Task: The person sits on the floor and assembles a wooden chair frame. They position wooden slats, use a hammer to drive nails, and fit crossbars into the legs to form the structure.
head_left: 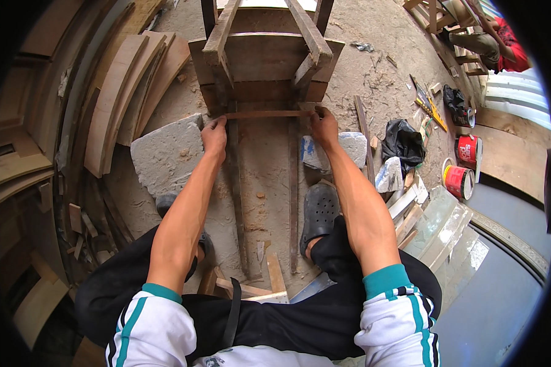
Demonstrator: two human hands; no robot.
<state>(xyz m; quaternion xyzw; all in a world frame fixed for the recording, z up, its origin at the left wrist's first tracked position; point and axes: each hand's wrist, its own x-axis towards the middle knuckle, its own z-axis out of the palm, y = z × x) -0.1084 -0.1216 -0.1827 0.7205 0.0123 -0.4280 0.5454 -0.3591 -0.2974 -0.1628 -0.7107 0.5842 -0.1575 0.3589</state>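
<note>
Red tins (468,148): pale lettering, apparently on both.

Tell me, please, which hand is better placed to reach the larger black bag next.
Probably the right hand: it is closer to the larger black bag than the left hand, though it would need freeing, since both hands hold the brown strip.

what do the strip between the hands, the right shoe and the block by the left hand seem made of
Strip: probably bare wood, matte brown with straight edges. Shoe: likely moulded foam or rubber, dull grey, with holes in its top. Block: perhaps concrete, pale grey, rough and pitted.
</note>
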